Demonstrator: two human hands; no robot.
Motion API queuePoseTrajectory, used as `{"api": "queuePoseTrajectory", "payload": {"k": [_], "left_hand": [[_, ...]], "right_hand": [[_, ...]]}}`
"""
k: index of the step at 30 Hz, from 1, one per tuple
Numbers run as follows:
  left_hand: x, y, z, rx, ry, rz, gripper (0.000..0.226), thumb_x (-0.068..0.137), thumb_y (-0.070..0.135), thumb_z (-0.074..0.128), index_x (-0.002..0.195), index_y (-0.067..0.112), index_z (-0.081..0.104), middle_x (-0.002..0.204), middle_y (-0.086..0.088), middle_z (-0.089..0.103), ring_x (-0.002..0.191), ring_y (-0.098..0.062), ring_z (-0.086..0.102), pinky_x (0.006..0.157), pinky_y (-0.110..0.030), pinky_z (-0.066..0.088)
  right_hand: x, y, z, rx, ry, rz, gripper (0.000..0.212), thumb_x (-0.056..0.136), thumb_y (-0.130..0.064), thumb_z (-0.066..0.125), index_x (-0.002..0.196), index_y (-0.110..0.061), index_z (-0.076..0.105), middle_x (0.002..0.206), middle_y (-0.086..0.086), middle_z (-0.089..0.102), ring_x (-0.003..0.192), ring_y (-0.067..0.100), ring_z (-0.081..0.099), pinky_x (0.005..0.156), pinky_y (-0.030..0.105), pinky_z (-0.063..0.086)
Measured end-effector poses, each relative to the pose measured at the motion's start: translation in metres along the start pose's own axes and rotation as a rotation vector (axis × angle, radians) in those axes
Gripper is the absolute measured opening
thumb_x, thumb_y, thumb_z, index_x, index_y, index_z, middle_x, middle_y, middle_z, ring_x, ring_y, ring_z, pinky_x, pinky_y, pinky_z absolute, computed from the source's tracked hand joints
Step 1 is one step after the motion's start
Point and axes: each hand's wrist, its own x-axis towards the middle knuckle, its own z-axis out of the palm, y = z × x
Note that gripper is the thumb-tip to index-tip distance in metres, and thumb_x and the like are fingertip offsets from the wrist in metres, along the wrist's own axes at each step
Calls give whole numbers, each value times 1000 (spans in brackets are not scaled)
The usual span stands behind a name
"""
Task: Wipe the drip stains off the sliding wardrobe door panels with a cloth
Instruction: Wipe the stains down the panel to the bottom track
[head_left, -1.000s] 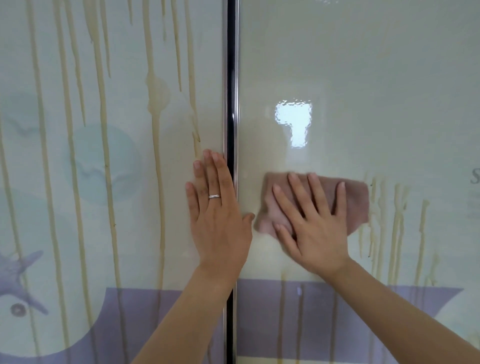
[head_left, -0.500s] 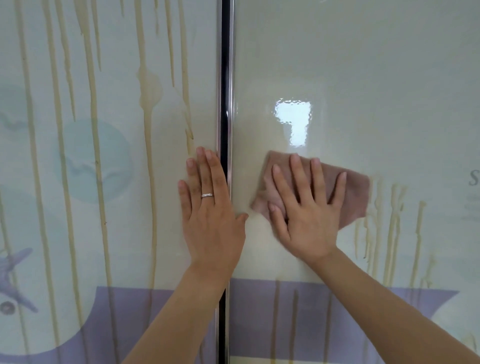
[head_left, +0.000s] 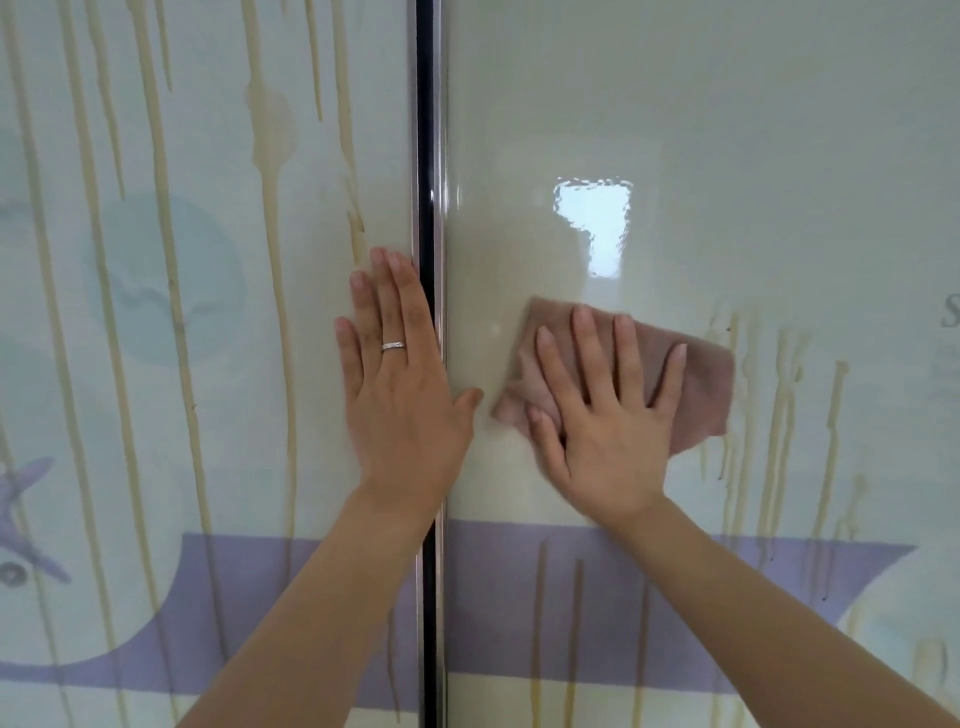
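Observation:
Two glossy wardrobe door panels fill the view, split by a dark vertical frame strip (head_left: 428, 156). My right hand (head_left: 602, 415) presses a pinkish-brown cloth (head_left: 701, 384) flat against the right panel (head_left: 727, 130), fingers spread and straight. Beige drip stains (head_left: 779, 415) run down just right of the cloth, and more streak the purple band below. My left hand (head_left: 400, 384), wearing a ring, rests flat on the left panel (head_left: 208, 364) beside the strip. Long drip stains (head_left: 270, 218) cover that left panel from top to bottom.
The right panel's upper area shows a bright window reflection (head_left: 595, 223) and no streaks. Printed decoration on the panels includes a purple band (head_left: 519, 597), a pale blue circle (head_left: 166, 280) and a starfish shape (head_left: 26, 519) at the far left.
My right hand and the cloth have slid up and slightly right on the right panel. My left hand stays flat beside the frame strip.

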Motion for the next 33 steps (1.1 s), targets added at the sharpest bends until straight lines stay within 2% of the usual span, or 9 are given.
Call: {"api": "queuePoseTrajectory", "payload": {"k": [5, 8, 11, 14, 20, 22, 25, 28, 33], "left_hand": [[1, 3, -7, -35, -62, 9, 120, 69, 23, 79, 139, 11, -17, 155, -8, -9, 140, -18, -12, 113, -34, -8], [1, 4, -9, -54, -77, 20, 118, 74, 26, 76, 135, 15, -24, 156, -7, -14, 141, -19, -17, 111, -31, -13], [2, 4, -8, -63, -60, 16, 118, 74, 26, 76, 136, 14, -22, 156, -6, -13, 143, -21, -14, 111, -31, -13], [1, 2, -3, -65, -38, 13, 119, 70, 25, 79, 138, 11, -19, 153, -3, -13, 138, -15, -16, 112, -32, -10], [1, 1, -3, -73, -16, 8, 121, 67, 20, 80, 138, 7, -16, 154, -6, -8, 139, -17, -11, 113, -35, -7], [-1, 1, -2, -68, -9, 3, 121, 66, 19, 81, 139, 4, -14, 153, -6, -7, 138, -16, -11, 113, -36, -6], [0, 0, 1, -69, 23, -6, 123, 63, 20, 83, 142, 1, -10, 155, -12, 2, 140, -19, -5, 114, -38, -2], [1, -1, 4, -58, 47, -2, 123, 61, 22, 84, 146, 10, -5, 155, -13, 5, 141, -22, 0, 114, -39, 0], [0, -1, 6, -77, 82, 14, 122, 59, 20, 85, 146, 12, 0, 154, -12, 5, 141, -23, 2, 113, -38, 0]], "right_hand": [[-84, -7, -2, -30, -137, -286, 54, 99, -47, 24, 150, -28, 26, 163, 1, 3, 149, 28, 4, 114, 62, -2], [-76, 10, -5, -24, -142, -371, 54, 100, -47, 21, 150, -29, 25, 162, 1, 8, 149, 27, 4, 114, 61, -3], [-18, 24, -4, -17, -23, -165, 54, 100, -47, 22, 150, -27, 30, 159, 3, 23, 147, 30, 14, 113, 61, 1], [14, 22, 0, -33, 26, 37, 55, 99, -45, 26, 149, -25, 35, 156, 4, 23, 144, 34, 22, 112, 61, 3], [-83, 13, -8, -76, -131, -193, 58, 99, -49, 20, 153, -27, 19, 163, 1, 2, 149, 29, 3, 114, 63, -2], [-74, 25, -12, -66, -139, -256, 58, 99, -50, 20, 153, -28, 22, 163, 0, 6, 149, 28, 5, 114, 62, 0], [-10, 41, -15, -52, -56, -153, 57, 98, -48, 24, 150, -26, 27, 158, 4, 23, 146, 30, 16, 113, 59, 2], [39, 46, -11, -65, 3, 38, 58, 98, -46, 25, 150, -23, 30, 156, 10, 28, 144, 34, 20, 112, 61, 4], [-49, 26, -8, -91, -114, -95, 59, 99, -49, 19, 154, -27, 18, 163, 4, 8, 148, 32, 8, 113, 63, -2]]}}
